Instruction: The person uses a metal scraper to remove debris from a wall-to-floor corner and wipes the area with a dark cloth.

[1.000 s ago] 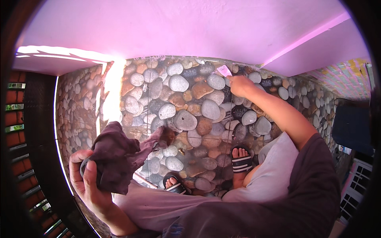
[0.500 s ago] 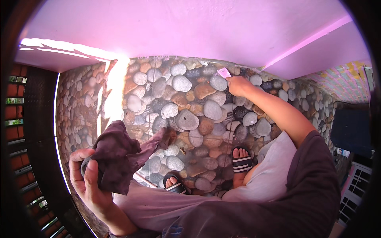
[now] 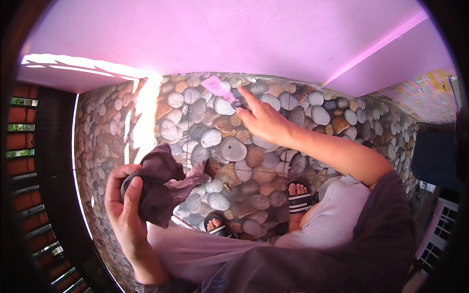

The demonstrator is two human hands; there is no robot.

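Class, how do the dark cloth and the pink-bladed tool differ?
The cloth is dark, limp and crumpled; the tool has a flat pink blade. The cloth is in the left hand; the tool is in the right hand, nearer the pink wall. Both are hand-held.

On the pebble-patterned tile floor (image 3: 254, 168), a left slide sandal (image 3: 221, 231) and a right slide sandal (image 3: 300, 204) are planted apart; a thin pale rod (image 3: 183, 222), partly hidden, is apparently laid nearby.
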